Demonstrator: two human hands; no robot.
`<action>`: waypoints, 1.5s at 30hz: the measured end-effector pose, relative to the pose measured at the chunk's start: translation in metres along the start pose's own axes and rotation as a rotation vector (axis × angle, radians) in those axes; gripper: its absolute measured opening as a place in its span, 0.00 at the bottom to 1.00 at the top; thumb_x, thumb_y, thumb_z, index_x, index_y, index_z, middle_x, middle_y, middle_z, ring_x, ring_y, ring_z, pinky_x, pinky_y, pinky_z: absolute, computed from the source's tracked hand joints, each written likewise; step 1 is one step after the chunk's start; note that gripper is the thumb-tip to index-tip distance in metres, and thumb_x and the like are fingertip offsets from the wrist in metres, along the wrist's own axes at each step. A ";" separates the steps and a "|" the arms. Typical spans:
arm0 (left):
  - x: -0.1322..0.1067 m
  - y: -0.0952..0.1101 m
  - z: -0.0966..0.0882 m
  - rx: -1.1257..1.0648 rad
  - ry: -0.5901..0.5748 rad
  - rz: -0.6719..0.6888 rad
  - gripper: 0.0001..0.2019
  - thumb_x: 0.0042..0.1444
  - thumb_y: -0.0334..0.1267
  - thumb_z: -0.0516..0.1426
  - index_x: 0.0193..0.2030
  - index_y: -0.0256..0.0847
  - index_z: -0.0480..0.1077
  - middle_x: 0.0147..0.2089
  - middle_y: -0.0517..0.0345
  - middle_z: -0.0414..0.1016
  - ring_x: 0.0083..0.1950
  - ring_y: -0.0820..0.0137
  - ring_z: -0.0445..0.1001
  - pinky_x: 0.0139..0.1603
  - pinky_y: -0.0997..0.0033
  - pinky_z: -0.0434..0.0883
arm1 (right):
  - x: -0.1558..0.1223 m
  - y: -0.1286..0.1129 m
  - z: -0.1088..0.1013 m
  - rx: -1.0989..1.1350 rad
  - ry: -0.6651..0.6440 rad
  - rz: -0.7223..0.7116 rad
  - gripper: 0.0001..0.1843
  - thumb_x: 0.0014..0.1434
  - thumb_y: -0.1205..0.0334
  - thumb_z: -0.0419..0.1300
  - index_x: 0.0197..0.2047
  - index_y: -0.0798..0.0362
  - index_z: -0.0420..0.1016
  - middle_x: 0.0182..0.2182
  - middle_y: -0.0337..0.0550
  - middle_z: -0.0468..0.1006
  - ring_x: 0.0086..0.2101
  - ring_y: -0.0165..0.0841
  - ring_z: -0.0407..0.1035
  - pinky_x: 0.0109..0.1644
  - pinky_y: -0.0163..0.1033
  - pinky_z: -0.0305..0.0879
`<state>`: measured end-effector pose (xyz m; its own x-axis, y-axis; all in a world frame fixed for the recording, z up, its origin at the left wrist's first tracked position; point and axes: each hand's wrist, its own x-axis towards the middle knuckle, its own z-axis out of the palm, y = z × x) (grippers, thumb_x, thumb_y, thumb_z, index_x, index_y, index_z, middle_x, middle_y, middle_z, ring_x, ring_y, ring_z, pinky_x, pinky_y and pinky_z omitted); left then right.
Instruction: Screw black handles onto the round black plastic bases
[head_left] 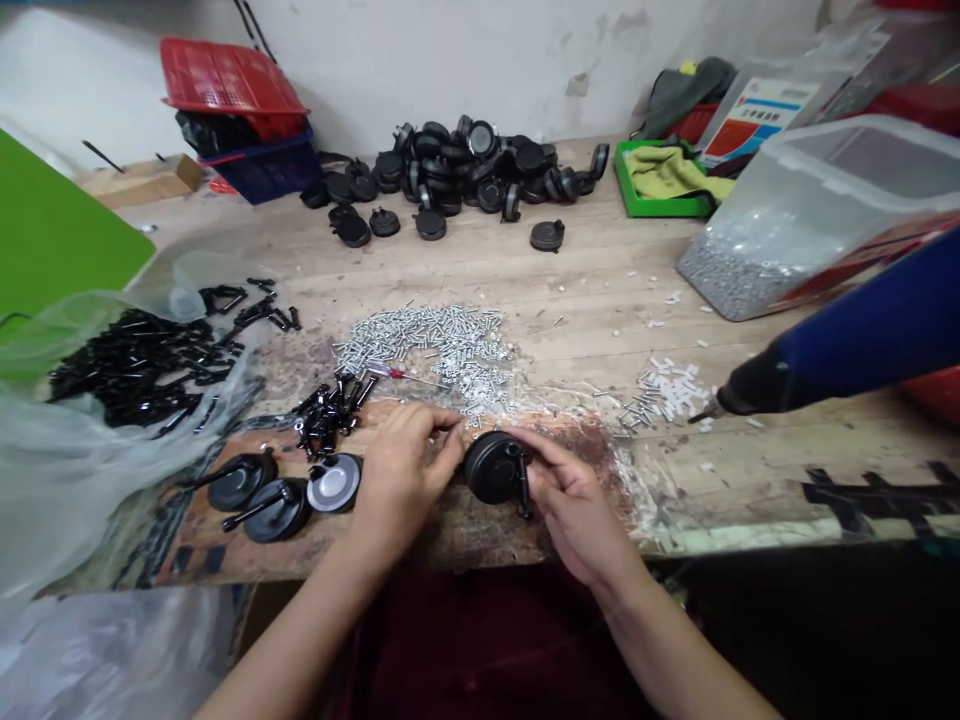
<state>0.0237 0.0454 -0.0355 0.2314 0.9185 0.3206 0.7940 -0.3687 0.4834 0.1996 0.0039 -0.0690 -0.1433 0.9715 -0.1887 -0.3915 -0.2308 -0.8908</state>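
Note:
My right hand (581, 500) grips a black round wheel-like part (491, 468) by its right side, tilted up off the board. A short black rod-shaped piece (523, 485) is on its right edge, by my thumb. Just left of it, my left hand (412, 465) is closed in a pinch; whatever is between the fingertips is too small to make out. Beside my left wrist lie a round part with a grey face (334, 483) and two black round parts with rods, one of them in front (276, 508). Small metal nuts (476, 385) lie beyond my fingertips.
Silvery screws (412, 335) are heaped mid-table near a screwdriver (397, 373). Black rods fill a plastic bag (142, 370) at left. More round parts (480, 165) pile by the wall. A blue power screwdriver (847, 340) juts in from the right, over white pieces (671, 385).

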 end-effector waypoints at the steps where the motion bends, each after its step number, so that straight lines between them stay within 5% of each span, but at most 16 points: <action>1: -0.003 0.004 -0.004 -0.067 0.065 0.022 0.04 0.57 0.34 0.56 0.38 0.39 0.71 0.37 0.54 0.76 0.41 0.67 0.73 0.45 0.66 0.69 | 0.000 0.000 0.000 -0.015 -0.005 -0.005 0.21 0.54 0.58 0.63 0.52 0.47 0.72 0.51 0.45 0.76 0.52 0.39 0.69 0.61 0.51 0.59; 4: -0.011 0.016 -0.014 -0.202 0.144 0.049 0.05 0.56 0.31 0.57 0.39 0.40 0.71 0.39 0.54 0.76 0.44 0.67 0.73 0.50 0.64 0.68 | -0.001 -0.001 0.001 -0.096 0.001 -0.024 0.20 0.55 0.60 0.62 0.52 0.46 0.72 0.52 0.43 0.75 0.53 0.38 0.69 0.62 0.50 0.59; 11: -0.022 0.027 -0.014 -0.503 0.074 -0.003 0.06 0.54 0.28 0.59 0.38 0.42 0.75 0.48 0.54 0.77 0.51 0.65 0.73 0.55 0.62 0.68 | -0.007 -0.007 0.009 -0.203 -0.009 -0.095 0.19 0.58 0.63 0.59 0.53 0.43 0.71 0.54 0.41 0.73 0.53 0.35 0.68 0.60 0.47 0.62; 20: -0.036 0.033 -0.003 -0.768 0.196 -0.166 0.09 0.54 0.27 0.60 0.39 0.45 0.76 0.47 0.56 0.76 0.52 0.65 0.72 0.58 0.57 0.67 | -0.013 -0.020 0.013 -0.506 -0.020 -0.227 0.18 0.60 0.64 0.56 0.54 0.43 0.70 0.53 0.41 0.72 0.54 0.36 0.66 0.59 0.46 0.63; 27: -0.040 0.035 -0.001 -0.881 0.171 -0.262 0.07 0.53 0.28 0.61 0.36 0.45 0.76 0.45 0.56 0.74 0.50 0.66 0.73 0.55 0.61 0.69 | -0.014 -0.035 0.011 -0.727 -0.082 -0.332 0.19 0.61 0.66 0.54 0.55 0.42 0.70 0.46 0.42 0.74 0.48 0.35 0.68 0.53 0.45 0.66; 32: -0.041 0.034 -0.004 -0.829 0.109 -0.237 0.05 0.53 0.29 0.61 0.35 0.43 0.75 0.44 0.56 0.73 0.48 0.67 0.73 0.52 0.65 0.70 | -0.014 -0.041 0.006 -0.770 -0.123 -0.323 0.19 0.61 0.67 0.54 0.54 0.45 0.71 0.42 0.42 0.74 0.45 0.34 0.69 0.51 0.44 0.65; 38: -0.036 0.029 -0.011 -0.550 0.094 -0.010 0.05 0.52 0.28 0.61 0.33 0.42 0.75 0.39 0.56 0.77 0.43 0.68 0.75 0.45 0.65 0.71 | -0.011 -0.042 0.003 -0.701 -0.159 -0.243 0.20 0.59 0.68 0.55 0.53 0.44 0.72 0.42 0.41 0.74 0.44 0.34 0.69 0.52 0.43 0.64; 45: -0.045 0.031 -0.002 -0.417 0.300 0.089 0.15 0.50 0.24 0.61 0.44 0.43 0.71 0.43 0.54 0.78 0.46 0.66 0.75 0.50 0.60 0.71 | -0.008 -0.022 0.003 -0.368 -0.129 -0.118 0.19 0.58 0.65 0.59 0.51 0.37 0.74 0.47 0.38 0.73 0.48 0.33 0.68 0.54 0.42 0.63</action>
<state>0.0363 -0.0075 -0.0332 0.0677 0.8225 0.5647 0.4729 -0.5248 0.7077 0.2069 0.0010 -0.0469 -0.2390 0.9700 -0.0436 -0.0644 -0.0606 -0.9961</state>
